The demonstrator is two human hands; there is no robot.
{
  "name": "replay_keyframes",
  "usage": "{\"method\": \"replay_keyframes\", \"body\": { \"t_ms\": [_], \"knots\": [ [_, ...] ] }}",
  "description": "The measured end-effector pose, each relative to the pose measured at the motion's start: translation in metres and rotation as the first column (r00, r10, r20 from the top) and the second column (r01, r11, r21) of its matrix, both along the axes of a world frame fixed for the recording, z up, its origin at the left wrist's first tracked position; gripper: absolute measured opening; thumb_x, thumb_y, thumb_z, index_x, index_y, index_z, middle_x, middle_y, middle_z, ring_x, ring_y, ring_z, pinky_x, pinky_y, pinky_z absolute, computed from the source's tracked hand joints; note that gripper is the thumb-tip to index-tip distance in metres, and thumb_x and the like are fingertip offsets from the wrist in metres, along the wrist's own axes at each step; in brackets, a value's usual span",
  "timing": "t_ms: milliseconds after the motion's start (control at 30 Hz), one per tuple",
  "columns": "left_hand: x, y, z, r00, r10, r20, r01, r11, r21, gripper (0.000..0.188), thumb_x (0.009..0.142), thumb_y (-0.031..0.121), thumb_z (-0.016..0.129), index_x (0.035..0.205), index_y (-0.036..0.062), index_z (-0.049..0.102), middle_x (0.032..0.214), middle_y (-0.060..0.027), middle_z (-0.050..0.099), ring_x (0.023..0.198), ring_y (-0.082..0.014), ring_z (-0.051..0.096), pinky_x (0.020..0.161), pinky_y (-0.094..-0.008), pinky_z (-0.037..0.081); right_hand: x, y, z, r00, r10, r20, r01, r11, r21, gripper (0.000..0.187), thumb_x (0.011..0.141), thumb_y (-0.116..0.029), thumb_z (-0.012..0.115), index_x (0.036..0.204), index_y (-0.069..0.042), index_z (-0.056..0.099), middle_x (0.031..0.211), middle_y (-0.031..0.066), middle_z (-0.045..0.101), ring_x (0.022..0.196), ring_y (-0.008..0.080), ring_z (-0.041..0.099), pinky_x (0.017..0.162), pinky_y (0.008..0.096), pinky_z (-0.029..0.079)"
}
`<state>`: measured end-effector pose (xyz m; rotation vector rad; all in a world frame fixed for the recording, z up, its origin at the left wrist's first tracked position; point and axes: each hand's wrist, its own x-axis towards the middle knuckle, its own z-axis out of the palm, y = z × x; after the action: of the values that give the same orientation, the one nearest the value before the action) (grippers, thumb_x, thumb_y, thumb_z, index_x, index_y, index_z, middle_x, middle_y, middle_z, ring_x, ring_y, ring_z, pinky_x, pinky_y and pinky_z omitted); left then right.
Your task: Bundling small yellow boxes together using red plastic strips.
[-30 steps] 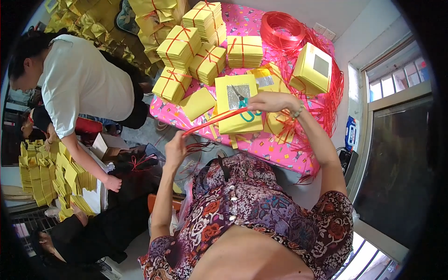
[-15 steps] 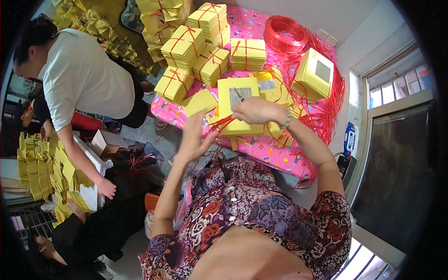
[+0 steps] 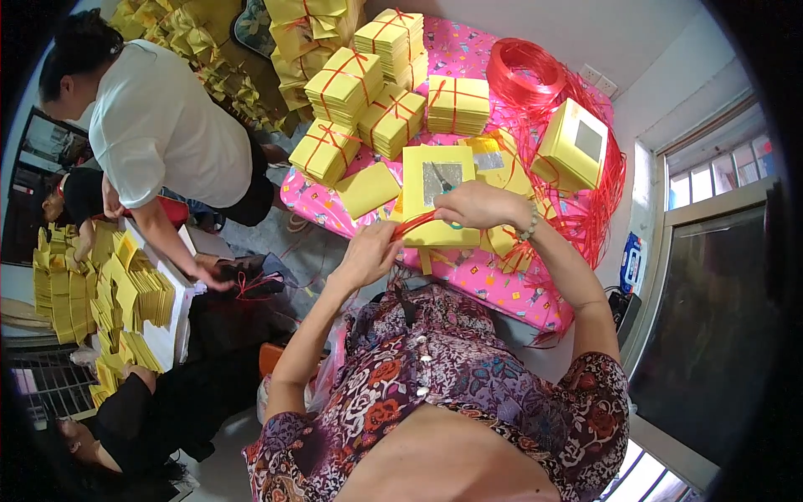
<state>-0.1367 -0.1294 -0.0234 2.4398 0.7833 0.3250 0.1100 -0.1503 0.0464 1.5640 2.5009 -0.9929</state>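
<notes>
Left hand (image 3: 368, 255): closed on the end of the red ribbon (image 3: 411, 224). One second earlier it was lower and farther from the right hand; it has risen, so the taut span is now short. Right hand (image 3: 478, 205): curled over the near edge of the yellow paper stack (image 3: 437, 197), pinning the ribbon there. Green-handled scissors (image 3: 443, 180) lie just beyond its fingers. Farther out: tied yellow bundles (image 3: 393, 117) and a red ribbon coil (image 3: 527, 71).

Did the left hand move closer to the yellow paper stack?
Yes. The left hand came up and rightward toward the yellow paper stack on the pink table, ending close beside the right hand.
</notes>
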Motion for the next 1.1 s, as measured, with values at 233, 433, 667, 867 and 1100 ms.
{"method": "replay_keyframes", "body": {
  "t_ms": [233,433,667,867,1100],
  "knots": [
    [0.031,0.001,0.005,0.987,0.093,0.134,-0.053,0.961,-0.272,0.016,0.092,0.015,0.045,0.103,0.0024,0.047,0.077,-0.0176,0.056,0.073,-0.0337,0.057,0.063,-0.0376,0.043,-0.021,0.009,0.003,0.997,0.035,-0.067,-0.030,0.997,0.078,0.031,0.092,-0.031,0.043,0.088,-0.003,0.054,0.074,0.0183,0.058,0.073,0.0376,0.057,0.066,0.0465,0.043],
    [0.019,0.006,-0.008,0.855,0.410,0.318,-0.242,0.857,-0.454,0.021,0.095,0.018,0.039,0.092,0.0019,0.051,0.056,-0.0093,0.043,0.049,-0.0194,0.045,0.049,-0.0322,0.035,0.000,0.013,-0.008,0.956,-0.124,-0.265,0.157,0.981,0.109,0.030,0.092,-0.030,0.045,0.096,-0.003,0.057,0.080,0.0177,0.059,0.077,0.0327,0.058,0.068,0.0396,0.044],
    [0.047,0.000,-0.017,0.676,0.575,0.460,-0.140,0.713,-0.687,0.026,0.098,0.021,0.036,0.096,0.0026,0.054,0.060,0.0034,0.037,0.054,-0.0070,0.035,0.049,-0.0250,0.030,-0.050,0.008,-0.065,0.417,-0.467,-0.780,0.736,0.677,-0.012,0.023,0.091,-0.021,0.053,0.099,-0.002,0.063,0.093,0.0094,0.059,0.086,0.0185,0.056,0.075,0.0289,0.044],
    [0.062,-0.005,-0.005,0.632,0.609,0.478,-0.168,0.711,-0.683,0.028,0.098,0.020,0.035,0.111,0.0004,0.050,0.068,-0.0039,0.048,0.059,-0.0108,0.042,0.053,-0.0279,0.036,-0.093,0.004,-0.082,-0.087,-0.536,-0.840,0.656,0.604,-0.453,0.026,0.095,-0.020,0.045,0.101,-0.001,0.062,0.099,0.0021,0.054,0.080,0.0057,0.051,0.069,0.0187,0.043],
    [0.060,0.005,-0.001,0.469,0.623,0.626,-0.312,0.780,-0.542,0.026,0.098,0.020,0.036,0.084,0.0014,0.047,0.076,-0.0052,0.053,0.070,-0.0143,0.050,0.065,-0.0269,0.041,-0.113,-0.006,-0.062,-0.167,-0.501,-0.849,0.598,0.633,-0.491,0.040,0.099,-0.031,0.034,0.126,-0.003,0.045,0.114,0.0041,0.050,0.100,0.0107,0.048,0.090,0.0265,0.038]
  ]
}}
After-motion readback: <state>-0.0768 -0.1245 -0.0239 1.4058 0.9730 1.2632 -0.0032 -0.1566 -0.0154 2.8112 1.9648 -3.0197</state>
